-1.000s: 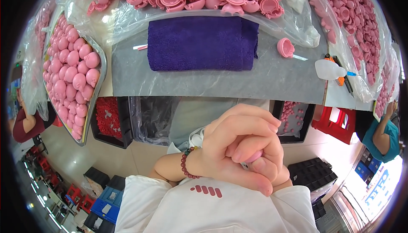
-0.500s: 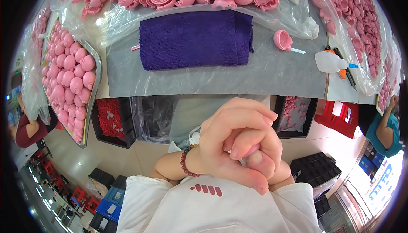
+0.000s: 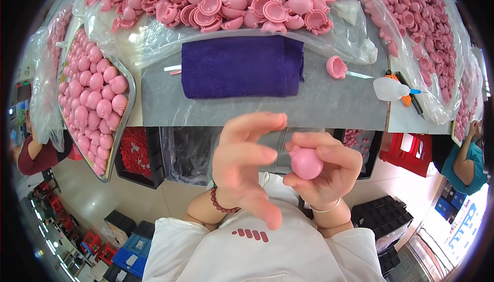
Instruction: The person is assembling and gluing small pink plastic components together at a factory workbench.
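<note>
Between the thumb and fingers of my right hand (image 3: 332,171) is a round pink plastic ball (image 3: 307,164) with small nubs on its upper left side. My left hand (image 3: 244,166) is just left of the ball, fingers and thumb spread apart, holding nothing and slightly blurred. Both hands are in front of my body, below the near edge of the grey table (image 3: 164,112). Straight ahead on the table lies a folded purple towel (image 3: 236,68). To its right sits one hollow pink half shell (image 3: 336,67) beside a thin pale strip.
Pink half shells (image 3: 247,4) are heaped on plastic sheeting at the back. A metal-rimmed tray (image 3: 131,94) of pink balls stands left. A white needle-tipped bottle (image 3: 389,89) and an orange-and-black cutter (image 3: 406,97) lie right. Dark bins (image 3: 159,174) sit under the table; co-workers are at both sides.
My hands were clasped together over the ball. They have parted: the left has opened and moved left, and the right now shows the ball. The view has shifted slightly.
</note>
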